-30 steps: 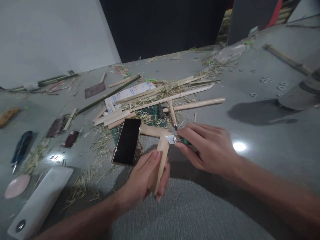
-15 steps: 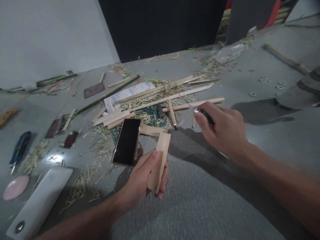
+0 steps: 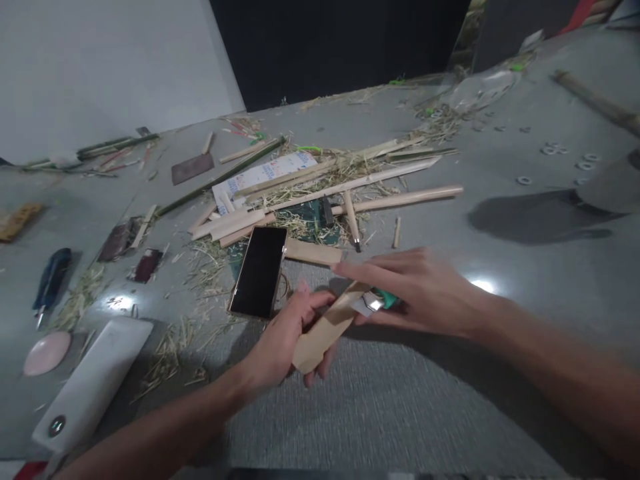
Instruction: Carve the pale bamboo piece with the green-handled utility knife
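Note:
My left hand (image 3: 283, 333) is closed around a flat strip of bamboo (image 3: 325, 330), its thumb along the near side and its fingers underneath. My right hand (image 3: 425, 293) grips a knife (image 3: 371, 303) with a green handle and a shiny metal collar. Its blade lies against the upper part of the strip, and the right fingers reach over the strip's far end. Part of the handle is hidden in the right palm. Just beyond my left hand lies a black-screened phone (image 3: 259, 272), with another bamboo piece (image 3: 315, 253) beside it.
A hammer (image 3: 400, 199), bamboo strips (image 3: 340, 190) and shavings lie across the middle of the table. On the left are a screwdriver (image 3: 53, 283), a pink oval object (image 3: 47, 353) and a white bar-shaped object (image 3: 95, 383). Several washers (image 3: 553, 149) are scattered on the right.
My right hand has come down and left, bringing the knife blade onto the bamboo strip. My left hand has tilted the strip to the right. The view has shifted slightly.

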Demonstrator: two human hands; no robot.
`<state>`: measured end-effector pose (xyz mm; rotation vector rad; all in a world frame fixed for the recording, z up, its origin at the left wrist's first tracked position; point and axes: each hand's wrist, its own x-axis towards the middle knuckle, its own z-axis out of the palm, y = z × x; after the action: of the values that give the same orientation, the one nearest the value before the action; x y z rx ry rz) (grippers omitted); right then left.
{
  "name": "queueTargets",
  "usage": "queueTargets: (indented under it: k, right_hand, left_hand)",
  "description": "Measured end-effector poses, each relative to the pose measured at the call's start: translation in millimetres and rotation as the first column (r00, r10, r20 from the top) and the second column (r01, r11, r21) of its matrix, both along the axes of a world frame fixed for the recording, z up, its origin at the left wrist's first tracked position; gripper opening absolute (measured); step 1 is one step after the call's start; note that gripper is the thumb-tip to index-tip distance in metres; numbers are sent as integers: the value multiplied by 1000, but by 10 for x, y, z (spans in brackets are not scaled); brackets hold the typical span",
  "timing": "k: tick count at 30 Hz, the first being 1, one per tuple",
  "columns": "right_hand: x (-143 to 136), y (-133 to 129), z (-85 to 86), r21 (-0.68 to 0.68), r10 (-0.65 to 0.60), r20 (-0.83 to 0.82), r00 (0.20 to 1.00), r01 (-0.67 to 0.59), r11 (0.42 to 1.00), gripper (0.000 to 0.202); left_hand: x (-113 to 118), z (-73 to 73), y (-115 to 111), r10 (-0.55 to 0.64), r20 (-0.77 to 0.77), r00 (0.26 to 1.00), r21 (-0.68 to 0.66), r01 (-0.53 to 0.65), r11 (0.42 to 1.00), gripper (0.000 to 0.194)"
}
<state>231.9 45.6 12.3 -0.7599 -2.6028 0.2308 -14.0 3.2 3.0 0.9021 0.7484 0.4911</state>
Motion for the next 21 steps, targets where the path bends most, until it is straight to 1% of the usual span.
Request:
queueTargets:
  k: [2,4,6,8,9,10,12,15,18,21]
  right_hand:
    - [10,14,-6,13,17,-10,1000,-17,1000,37]
    - [34,17,-2,43,-6,-25,1000,7,999,26]
    - [62,11,6,63,-71,-64,995,75,995,21]
    - [78,-4,11,76,-144,-115,983,154,985,21]
    - [79,-14,12,86,-171,-141,975,184,979,21]
    - [75,-25,14,98,-187,-161,969,204,974,22]
    - [55,-48,20,129,-194,-188,963,220,967,21]
    - [21,-75,40,136,-180,-193,964,208,969,21]
    - [9,-81,58,101,-155,-170,973,174,980,19]
    - [14,-75,61,76,-140,-144,980,152,985,16]
  left_hand:
    - [-38,15,34,24,32,999,38,-25,999,78]
    - [-86,17,76,108,91,990,122,-119,985,76]
    - [-126,11,110,205,154,967,244,-238,940,64]
    - [-141,7,122,278,188,942,351,-329,877,45]
    - [-138,9,119,309,190,932,385,-361,850,39]
    - [-128,14,110,339,188,922,404,-387,829,37]
    - [-97,38,82,389,174,905,412,-425,806,36]
    - [-56,96,42,443,119,888,391,-452,802,35]
    - [-47,140,26,464,95,881,376,-463,803,36]
    - [-58,146,31,458,122,881,380,-468,798,36]
